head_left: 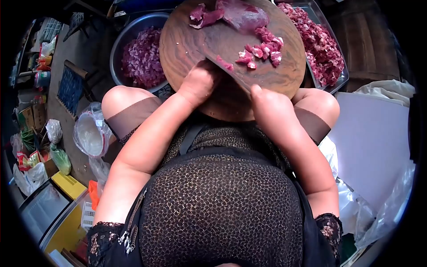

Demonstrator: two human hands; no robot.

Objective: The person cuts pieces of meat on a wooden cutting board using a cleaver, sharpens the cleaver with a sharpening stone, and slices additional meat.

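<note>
A round wooden chopping board (182,40) lies across my knees. My right hand (270,104) is wrapped round the handle end of a knife (231,74), whose blade slants up and left over the board. On the blade's left side, my left hand (200,82) is closed with its fingers curled in near the blade; what they hold, if anything, is hidden. A strip of red meat (225,63) lies right beside the blade. Cut meat cubes (258,52) sit further back, and a larger piece of raw meat (244,15) rests at the far edge.
A metal bowl (116,53) of chopped meat stands left of the board, and a metal tray (343,78) heaped with meat pieces stands right. A plastic-lined bucket (91,131) and a blue folding stool (69,89) are at the left. A pale panel (371,138) lies at the right.
</note>
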